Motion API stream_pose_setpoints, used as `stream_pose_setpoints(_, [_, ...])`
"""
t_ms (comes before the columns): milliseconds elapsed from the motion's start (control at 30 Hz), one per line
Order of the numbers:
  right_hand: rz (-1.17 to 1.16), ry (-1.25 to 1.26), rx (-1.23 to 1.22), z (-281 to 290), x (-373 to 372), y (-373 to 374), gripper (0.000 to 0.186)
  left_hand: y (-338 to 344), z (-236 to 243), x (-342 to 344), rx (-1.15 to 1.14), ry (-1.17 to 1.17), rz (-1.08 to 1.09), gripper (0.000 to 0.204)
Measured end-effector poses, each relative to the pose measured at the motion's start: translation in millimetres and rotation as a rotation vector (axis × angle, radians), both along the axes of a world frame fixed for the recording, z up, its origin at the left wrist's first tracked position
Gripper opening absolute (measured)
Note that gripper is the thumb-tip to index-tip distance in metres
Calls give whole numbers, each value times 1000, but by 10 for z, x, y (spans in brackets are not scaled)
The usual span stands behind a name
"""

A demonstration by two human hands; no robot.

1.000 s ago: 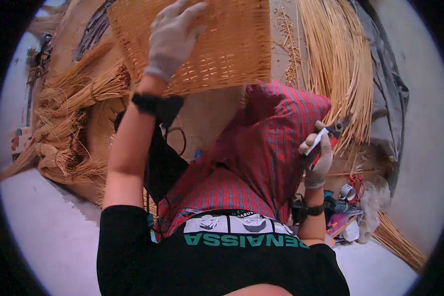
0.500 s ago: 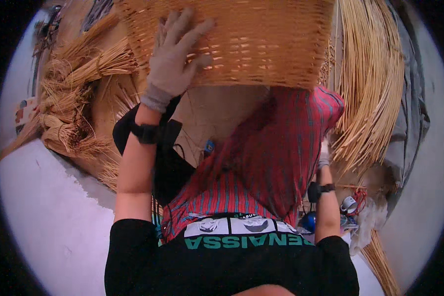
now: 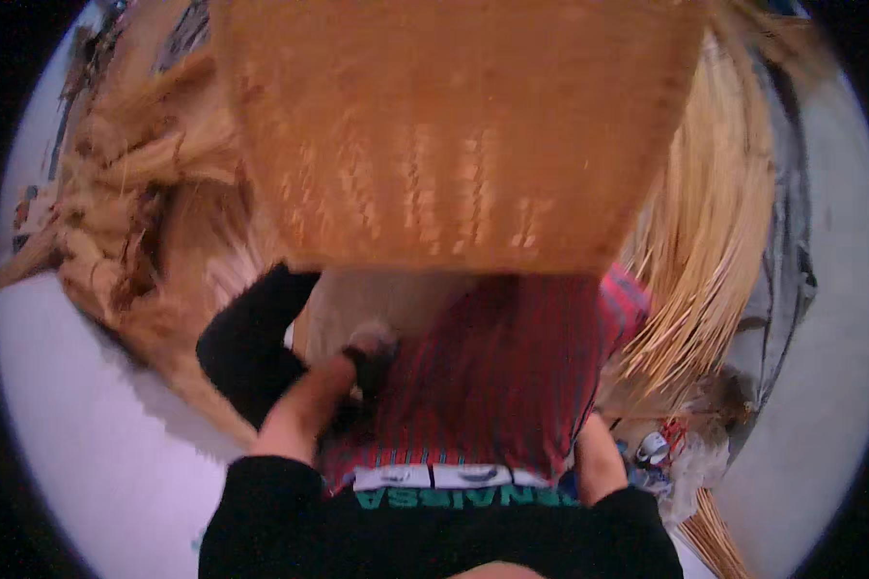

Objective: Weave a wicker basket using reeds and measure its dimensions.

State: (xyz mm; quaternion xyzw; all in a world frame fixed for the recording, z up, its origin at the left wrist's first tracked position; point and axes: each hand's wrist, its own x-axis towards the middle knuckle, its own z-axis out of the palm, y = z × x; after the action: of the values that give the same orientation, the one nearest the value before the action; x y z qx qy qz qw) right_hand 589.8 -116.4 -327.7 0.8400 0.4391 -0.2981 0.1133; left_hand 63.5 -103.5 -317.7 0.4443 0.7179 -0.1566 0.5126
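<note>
A woven wicker basket [image 3: 463,116] fills the upper middle, its lower edge level above my lap. My left hand [image 3: 373,338], in a pale glove, is low beside the red striped cloth [image 3: 483,376] over my lap, below the basket and apart from it. Motion smears its fingers, so their pose does not show. Of my right arm only the forearm [image 3: 602,455] shows, passing down beside the cloth's right side. The right hand itself is hidden.
Long pale wicker strands [image 3: 705,232] lie in a bundle at right, next to grey sheeting [image 3: 777,241]. Tied strand bundles [image 3: 116,193] are heaped at left. Small items, including a white roll [image 3: 653,447] and clear plastic [image 3: 702,473], sit at lower right.
My left hand has left the basket and dropped toward my lap. The basket's lower edge now sits lower in view. My right hand has gone out of sight.
</note>
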Motion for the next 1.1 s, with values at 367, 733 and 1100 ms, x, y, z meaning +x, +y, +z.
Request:
stream_pose_setpoints(367, [143, 159, -127, 357, -28, 92, 44, -620, -916, 243, -22, 126, 16, 29])
stream_pose_setpoints(733, [-147, 880, 1037, 1912, -951, 1858, 30, 876, 302, 328, 470, -216, -47, 64])
stream_pose_setpoints(1100, [822, 673, 1176, 4005, -2328, 647, 70, 425, 3731, 1231, 1059, -1099, 122, 48])
